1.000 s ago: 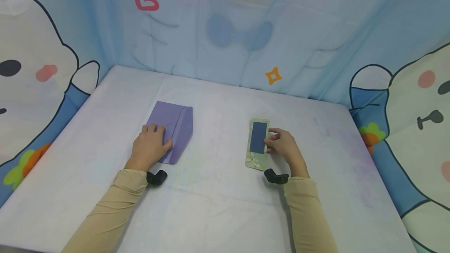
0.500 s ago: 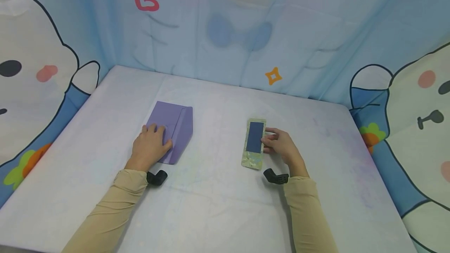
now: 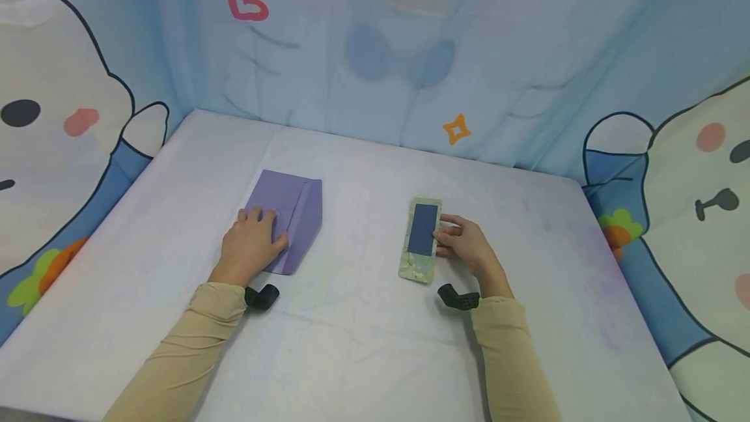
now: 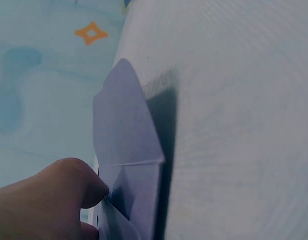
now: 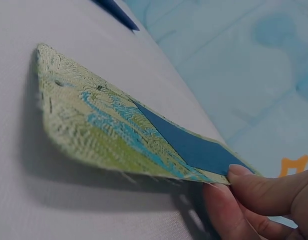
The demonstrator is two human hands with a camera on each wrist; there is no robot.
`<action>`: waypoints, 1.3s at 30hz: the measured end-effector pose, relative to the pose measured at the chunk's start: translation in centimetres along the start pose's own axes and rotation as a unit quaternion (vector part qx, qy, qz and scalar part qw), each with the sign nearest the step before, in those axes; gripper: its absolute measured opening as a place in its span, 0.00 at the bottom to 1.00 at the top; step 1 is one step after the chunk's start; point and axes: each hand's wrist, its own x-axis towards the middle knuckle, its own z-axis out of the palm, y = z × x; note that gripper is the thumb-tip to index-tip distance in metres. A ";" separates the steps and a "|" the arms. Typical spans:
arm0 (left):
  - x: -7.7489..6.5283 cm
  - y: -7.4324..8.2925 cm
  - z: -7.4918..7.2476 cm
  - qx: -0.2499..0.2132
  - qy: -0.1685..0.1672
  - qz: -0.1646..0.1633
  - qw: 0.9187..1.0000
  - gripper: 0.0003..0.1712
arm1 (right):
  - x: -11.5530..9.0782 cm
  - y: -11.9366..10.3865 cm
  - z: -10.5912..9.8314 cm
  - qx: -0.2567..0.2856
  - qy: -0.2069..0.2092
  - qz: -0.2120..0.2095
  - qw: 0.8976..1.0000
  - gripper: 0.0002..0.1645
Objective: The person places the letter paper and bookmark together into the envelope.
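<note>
A purple envelope [image 3: 281,200] lies on the left part of the table, its flap folded out to the right. My left hand [image 3: 249,246] is on its near left part, and in the left wrist view the bent thumb [image 4: 89,185] meets the edge of the pocket. My right hand [image 3: 469,246] pinches the right edge of a green patterned bookmark [image 3: 417,267] between thumb and fingers. A dark blue panel covers much of its face. The right wrist view shows the bookmark's woven texture, with its near end raised above a shadow.
A white cloth covers the table [image 3: 351,344]. Behind and beside it hangs a light blue curtain [image 3: 293,83] with cartoon figures. Black wrist cameras [image 3: 262,297] sit at both cuffs. White tabletop separates the envelope from the bookmark.
My right hand has shifted the bookmark slightly to the left, with a small tilt. The left hand and the envelope have stayed in place.
</note>
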 end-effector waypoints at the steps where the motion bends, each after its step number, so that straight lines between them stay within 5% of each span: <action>1: 0.0 0.0 0.0 0.000 0.001 0.000 1.000 0.31 | 0.0 0.0 0.0 0.001 0.000 0.000 1.000 0.38; 39: 0.0 -0.2 0.2 -0.005 0.005 0.001 1.000 0.31 | -1.0 -2.0 1.6 0.065 0.002 -0.031 0.997 0.38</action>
